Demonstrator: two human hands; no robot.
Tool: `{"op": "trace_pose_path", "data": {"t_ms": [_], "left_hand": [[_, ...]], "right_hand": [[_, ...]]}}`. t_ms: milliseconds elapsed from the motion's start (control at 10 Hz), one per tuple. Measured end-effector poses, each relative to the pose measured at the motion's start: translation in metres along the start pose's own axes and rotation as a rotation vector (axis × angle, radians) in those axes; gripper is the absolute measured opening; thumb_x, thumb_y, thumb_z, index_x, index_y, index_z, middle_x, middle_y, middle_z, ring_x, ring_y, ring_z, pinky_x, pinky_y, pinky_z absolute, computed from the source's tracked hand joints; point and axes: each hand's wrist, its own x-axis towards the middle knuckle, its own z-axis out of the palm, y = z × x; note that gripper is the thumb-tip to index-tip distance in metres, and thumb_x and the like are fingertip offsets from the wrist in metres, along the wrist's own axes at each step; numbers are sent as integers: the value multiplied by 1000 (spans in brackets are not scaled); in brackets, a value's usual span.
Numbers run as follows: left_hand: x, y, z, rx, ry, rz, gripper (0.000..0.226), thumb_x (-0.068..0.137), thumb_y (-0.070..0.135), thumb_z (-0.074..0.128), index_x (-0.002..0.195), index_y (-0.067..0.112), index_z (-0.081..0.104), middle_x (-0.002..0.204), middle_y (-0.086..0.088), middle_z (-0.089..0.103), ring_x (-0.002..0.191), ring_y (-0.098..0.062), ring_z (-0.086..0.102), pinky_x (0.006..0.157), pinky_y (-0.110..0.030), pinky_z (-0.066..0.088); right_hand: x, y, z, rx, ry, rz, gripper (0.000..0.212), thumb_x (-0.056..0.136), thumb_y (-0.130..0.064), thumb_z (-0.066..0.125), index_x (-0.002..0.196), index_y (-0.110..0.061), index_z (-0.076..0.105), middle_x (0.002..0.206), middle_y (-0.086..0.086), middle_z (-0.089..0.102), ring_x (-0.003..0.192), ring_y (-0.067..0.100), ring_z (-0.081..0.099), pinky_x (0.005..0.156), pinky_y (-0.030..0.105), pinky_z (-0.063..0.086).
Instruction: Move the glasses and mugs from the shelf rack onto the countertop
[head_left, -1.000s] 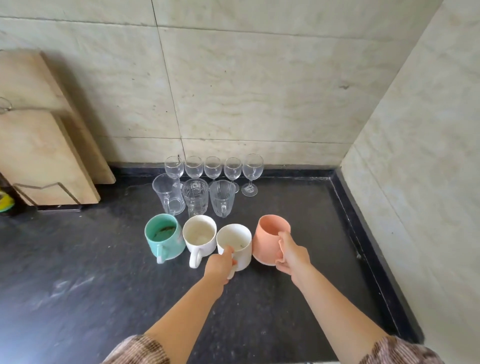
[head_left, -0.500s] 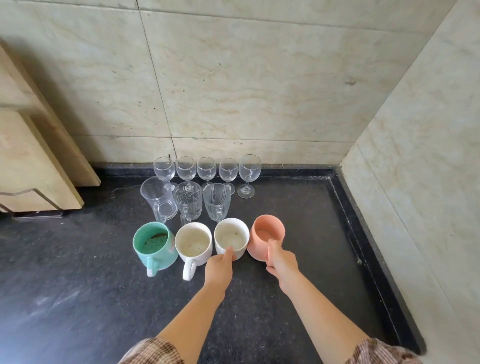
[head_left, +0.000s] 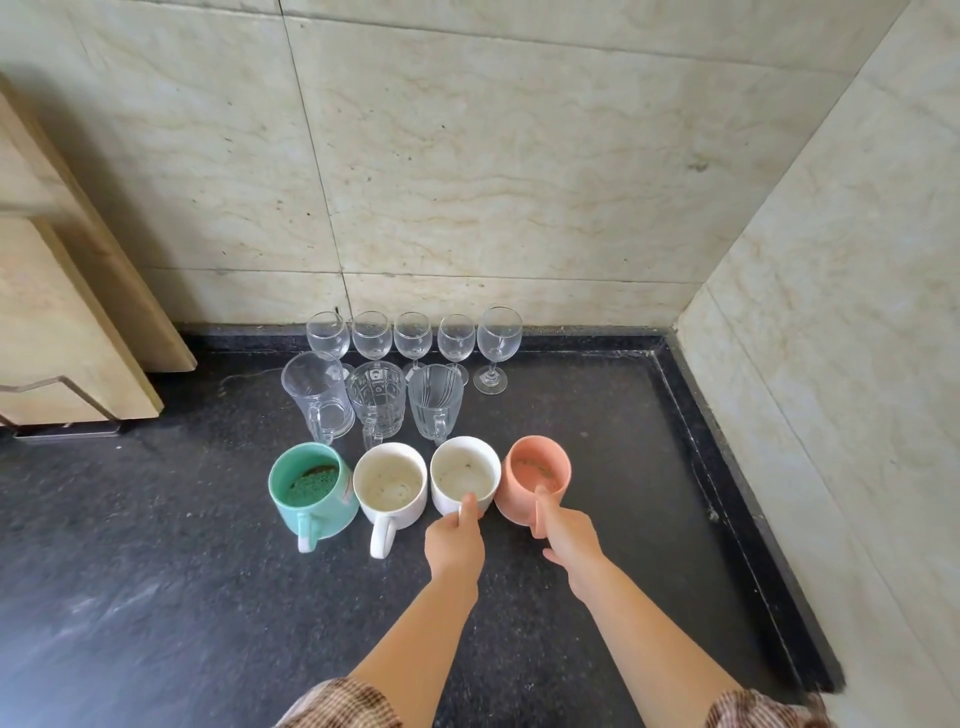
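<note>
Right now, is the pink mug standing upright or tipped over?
Upright. The pink mug rests on the countertop with its open mouth facing up, and the right hand holds its near side.

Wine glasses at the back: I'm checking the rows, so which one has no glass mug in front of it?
The rightmost wine glass: its stem and foot show fully, while the other four stand behind the glass mugs.

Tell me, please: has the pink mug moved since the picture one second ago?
Yes. The pink mug, held by the right hand, went from tilted and raised to upright on the countertop, beside the white mug.
</note>
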Motion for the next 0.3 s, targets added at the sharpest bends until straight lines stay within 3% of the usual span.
{"op": "trace_pose_path", "data": {"t_ms": [100, 200, 300], "left_hand": [[5, 3, -5, 100, -66, 5, 53, 93, 49, 46, 81, 2, 65, 73, -7, 61, 66, -18, 53, 59, -29, 38], [5, 6, -19, 271, -103, 65, 47, 92, 48, 48, 84, 4, 65, 81, -9, 64, 73, -21, 56, 64, -29, 39], [-1, 12, -45, 431, -53, 307, 41, 93, 33, 48, 57, 16, 49, 55, 3, 48, 50, -11, 42, 49, -25, 31]], "right_hand": [[-5, -6, -1, -125, 75, -70, 41, 90, -57, 47, 77, -19, 54, 76, -2, 55, 71, 15, 55, 90, 38, 52], [-14, -11, -5, -262, 183, -185, 44, 89, -49, 54, 104, -7, 59, 93, 7, 64, 83, 22, 63, 81, 38, 53], [-26, -25, -12, -240, 259, -318, 50, 84, -39, 63, 117, -4, 48, 117, 14, 56, 103, 29, 59, 85, 42, 51]]}}
